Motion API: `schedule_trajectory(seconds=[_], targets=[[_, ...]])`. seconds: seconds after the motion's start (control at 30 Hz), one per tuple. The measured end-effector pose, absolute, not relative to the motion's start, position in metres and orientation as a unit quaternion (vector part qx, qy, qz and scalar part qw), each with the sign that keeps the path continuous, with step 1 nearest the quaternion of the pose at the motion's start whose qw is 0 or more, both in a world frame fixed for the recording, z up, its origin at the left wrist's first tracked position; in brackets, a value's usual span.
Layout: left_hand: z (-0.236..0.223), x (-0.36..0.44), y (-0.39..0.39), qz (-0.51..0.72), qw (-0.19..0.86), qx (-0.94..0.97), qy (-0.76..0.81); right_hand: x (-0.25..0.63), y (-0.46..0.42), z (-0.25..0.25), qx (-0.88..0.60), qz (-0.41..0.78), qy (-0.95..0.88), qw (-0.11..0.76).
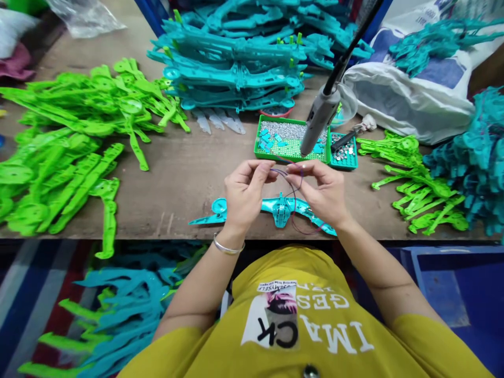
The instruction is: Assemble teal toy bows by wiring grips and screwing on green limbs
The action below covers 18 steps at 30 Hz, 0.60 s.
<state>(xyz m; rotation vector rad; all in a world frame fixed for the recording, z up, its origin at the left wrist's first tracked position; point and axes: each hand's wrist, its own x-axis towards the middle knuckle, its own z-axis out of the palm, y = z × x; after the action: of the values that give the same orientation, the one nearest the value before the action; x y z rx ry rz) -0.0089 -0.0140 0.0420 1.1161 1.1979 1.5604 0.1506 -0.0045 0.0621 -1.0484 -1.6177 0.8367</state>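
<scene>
My left hand (246, 193) and my right hand (319, 191) hover above the wooden workbench (177, 194), fingertips pinching thin purple and red wires (294, 181) between them. The wires loop down to a turquoise moulded plastic part (280, 210) lying on the bench just below my hands. My wrists partly hide that part. A grey hot glue gun (319, 122) hangs just beyond my right hand, its nozzle pointing down over a green tray (291, 152) of silver beads and small turquoise pieces.
Heaps of lime-green plastic parts (66, 142) cover the bench's left side. Stacked turquoise parts (236, 68) stand at the back, and more green and turquoise parts lie to the right. A small turquoise tray (343, 152) holds metal bits. More parts lie on the floor below the bench's near edge.
</scene>
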Motion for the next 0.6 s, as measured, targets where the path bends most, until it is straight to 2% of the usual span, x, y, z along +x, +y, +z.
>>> schedule_trajectory(seconds=[0.2, 0.4, 0.5, 0.6], targets=[[0.03, 0.001, -0.012, 0.618, 0.511, 0.473, 0.364, 0.154, 0.009, 0.052, -0.433, 0.475, -0.576, 0.505], [0.021, 0.014, -0.016, 0.57, 0.469, 0.556, 0.383, 0.154, 0.011, 0.068, -0.437, 0.397, -0.641, 0.491], [0.019, 0.018, -0.012, 0.564, 0.53, 0.495, 0.395, 0.161, 0.015, 0.069, -0.433, 0.373, -0.657, 0.492], [0.017, 0.017, -0.007, 0.574, 0.609, 0.392, 0.382, 0.171, 0.021, 0.054, -0.468, 0.416, -0.593, 0.507]])
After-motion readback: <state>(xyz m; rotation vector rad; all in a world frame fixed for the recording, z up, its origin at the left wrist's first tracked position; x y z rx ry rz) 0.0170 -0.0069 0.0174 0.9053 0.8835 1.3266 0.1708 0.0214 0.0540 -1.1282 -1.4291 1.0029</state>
